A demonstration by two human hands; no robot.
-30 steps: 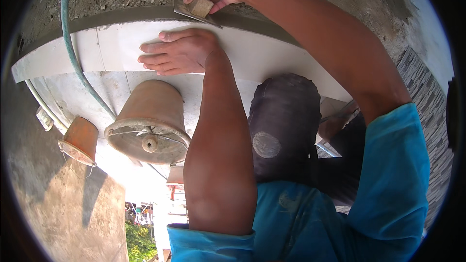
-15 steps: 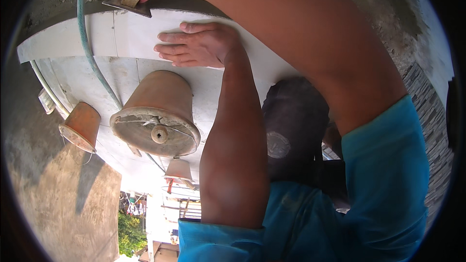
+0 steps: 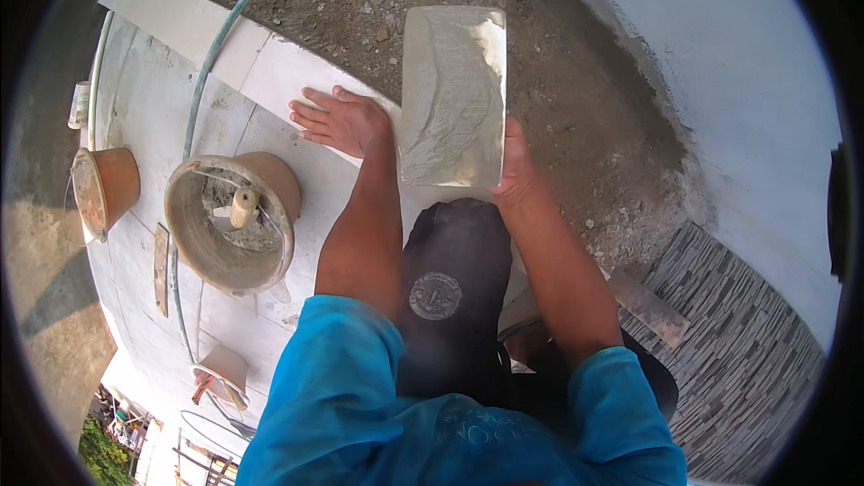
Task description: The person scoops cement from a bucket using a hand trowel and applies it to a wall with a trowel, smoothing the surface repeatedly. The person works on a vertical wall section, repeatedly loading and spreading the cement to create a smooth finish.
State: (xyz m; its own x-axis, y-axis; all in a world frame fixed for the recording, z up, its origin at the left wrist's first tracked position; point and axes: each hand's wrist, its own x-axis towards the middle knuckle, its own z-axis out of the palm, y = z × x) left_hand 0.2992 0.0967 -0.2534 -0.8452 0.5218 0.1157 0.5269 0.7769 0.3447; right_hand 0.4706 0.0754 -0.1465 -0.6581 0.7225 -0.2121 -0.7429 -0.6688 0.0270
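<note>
My left hand [image 3: 346, 121] lies flat with fingers spread on the white tiled ledge [image 3: 279, 72]. My right hand [image 3: 513, 160] grips a plastering trowel [image 3: 453, 94] by its far side, with the handle hidden behind the blade. The rectangular blade is tilted so its face shows, smeared with wet grey mortar and bright along the right edge. It stands just right of the ledge, over rough ground. Left of my left arm sits a large round bucket [image 3: 281, 182], mortar-stained, with a wire bail and a tool's rounded wooden handle [image 3: 243, 207] in it.
A green hose [image 3: 219, 45] crosses the ledge. Smaller buckets stand at the left [image 3: 119, 182] and lower left [image 3: 225, 366]. Rough dirt [image 3: 351, 9] runs along the ledge's far side to a white wall [image 3: 720, 54]. A flat board [image 3: 648, 306] lies by grey striped tiling [image 3: 747, 333].
My right hand has swung the trowel from the far left over to the right and turned its mortar-covered face into view. My left hand stays flat on the ledge. The view has shifted.
</note>
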